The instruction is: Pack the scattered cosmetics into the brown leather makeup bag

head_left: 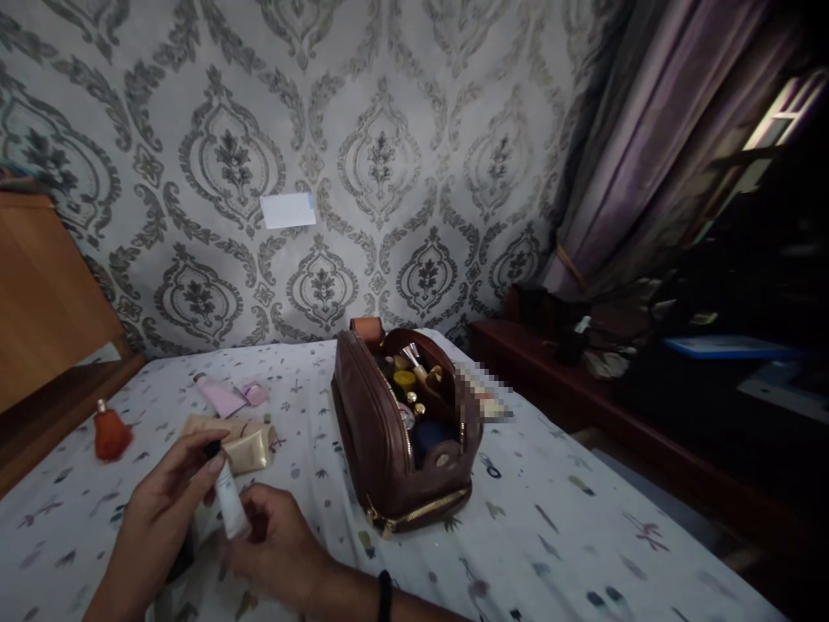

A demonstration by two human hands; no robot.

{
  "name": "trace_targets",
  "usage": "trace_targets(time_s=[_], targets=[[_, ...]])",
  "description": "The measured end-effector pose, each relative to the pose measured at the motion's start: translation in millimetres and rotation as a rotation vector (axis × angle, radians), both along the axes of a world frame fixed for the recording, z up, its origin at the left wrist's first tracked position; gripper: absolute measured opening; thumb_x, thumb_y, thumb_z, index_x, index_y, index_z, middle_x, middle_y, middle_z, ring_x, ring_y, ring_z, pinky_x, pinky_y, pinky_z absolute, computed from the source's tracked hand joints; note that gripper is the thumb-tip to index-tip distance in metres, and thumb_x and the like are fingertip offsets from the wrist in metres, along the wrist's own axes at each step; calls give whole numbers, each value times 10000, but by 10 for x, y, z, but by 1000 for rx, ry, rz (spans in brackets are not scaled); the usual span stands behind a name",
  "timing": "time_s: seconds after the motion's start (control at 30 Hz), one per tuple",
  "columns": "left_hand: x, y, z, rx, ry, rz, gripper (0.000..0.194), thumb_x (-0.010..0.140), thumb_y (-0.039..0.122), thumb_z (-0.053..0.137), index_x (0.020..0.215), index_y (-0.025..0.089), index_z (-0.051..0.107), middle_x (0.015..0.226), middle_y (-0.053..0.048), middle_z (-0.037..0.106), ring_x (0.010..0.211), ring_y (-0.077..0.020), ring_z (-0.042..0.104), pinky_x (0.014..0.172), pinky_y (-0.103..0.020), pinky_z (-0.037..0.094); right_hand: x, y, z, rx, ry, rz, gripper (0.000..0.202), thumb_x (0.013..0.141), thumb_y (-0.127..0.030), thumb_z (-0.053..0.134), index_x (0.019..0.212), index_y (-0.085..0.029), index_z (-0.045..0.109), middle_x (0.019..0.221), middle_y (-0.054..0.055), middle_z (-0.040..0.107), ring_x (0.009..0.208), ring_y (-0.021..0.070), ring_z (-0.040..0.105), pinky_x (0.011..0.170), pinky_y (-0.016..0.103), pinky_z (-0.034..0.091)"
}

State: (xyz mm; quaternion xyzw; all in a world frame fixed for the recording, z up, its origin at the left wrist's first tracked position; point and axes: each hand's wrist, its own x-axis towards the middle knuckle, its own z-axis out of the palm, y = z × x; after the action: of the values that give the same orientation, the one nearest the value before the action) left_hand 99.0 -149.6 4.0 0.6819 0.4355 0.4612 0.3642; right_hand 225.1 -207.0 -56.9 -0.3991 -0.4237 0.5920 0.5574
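Note:
Between my hands is a small white squeeze tube (229, 497) with a dark cap, tilted. My left hand (165, 492) pinches the cap end with thumb and fingers. My right hand (278, 536) grips the lower end of the tube; its fingers are partly blurred. Just beyond my left hand lie gold-beige tubes (249, 449) on the patterned sheet. To the right stands an unzipped brown leather cosmetic bag (366, 423), holding a makeup brush (413, 358), a yellow-lidded jar (405, 379) and other small items. A dark object under my left hand is mostly hidden.
An orange perfume bottle (111, 434) stands at the left. Behind the beige tubes lie a pink tube (220, 395) and a small pink item (255, 393). The white sheet (557, 544) covers the bed. A wooden cabinet (52, 294) borders the left, a dark red ledge (550, 380) the right.

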Motion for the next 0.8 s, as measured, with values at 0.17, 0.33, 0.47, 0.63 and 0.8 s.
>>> trace_targets(time_s=[0.17, 0.33, 0.47, 0.63, 0.8], targets=[[8, -4, 30, -14, 21, 39, 532, 645, 644, 678, 999, 246, 680, 833, -7, 659, 644, -160, 564, 576, -224, 483, -5, 23, -56, -21, 0, -20, 281, 548, -202, 722, 806, -155, 623, 641, -65, 541, 559, 69, 450, 497, 180, 309], [72, -37, 67, -31, 28, 71, 573, 594, 708, 662, 918, 238, 698, 835, -20, 681, 705, -192, 605, 616, -246, 505, -14, 18, -53, -39, 38, 46, 397, 534, -330, 804, 845, -163, 624, 657, -63, 538, 525, 71, 471, 498, 197, 390], [95, -52, 87, -24, 30, 54, 555, 602, 697, 664, 917, 241, 694, 916, -29, 685, 808, -210, 628, 645, -238, 511, -16, 11, -14, -79, 63, 61, 546, 441, -434, 862, 832, -160, 599, 644, -65, 536, 493, 68, 469, 473, 205, 407], [77, -63, 101, -21, 16, 51, 536, 617, 660, 681, 934, 229, 664, 762, -9, 647, 620, -162, 567, 583, -233, 501, -5, -9, 54, -68, 61, 31, 577, 441, -520, 840, 802, -161, 570, 623, -72, 528, 452, 49, 446, 455, 197, 395], [40, -68, 112, -6, -39, 87, 507, 608, 634, 705, 894, 221, 630, 779, -8, 627, 602, -158, 551, 521, -233, 486, 19, -44, 129, -116, 49, 29, 581, 474, -563, 818, 808, -167, 555, 582, -81, 519, 418, 49, 443, 423, 189, 372]])
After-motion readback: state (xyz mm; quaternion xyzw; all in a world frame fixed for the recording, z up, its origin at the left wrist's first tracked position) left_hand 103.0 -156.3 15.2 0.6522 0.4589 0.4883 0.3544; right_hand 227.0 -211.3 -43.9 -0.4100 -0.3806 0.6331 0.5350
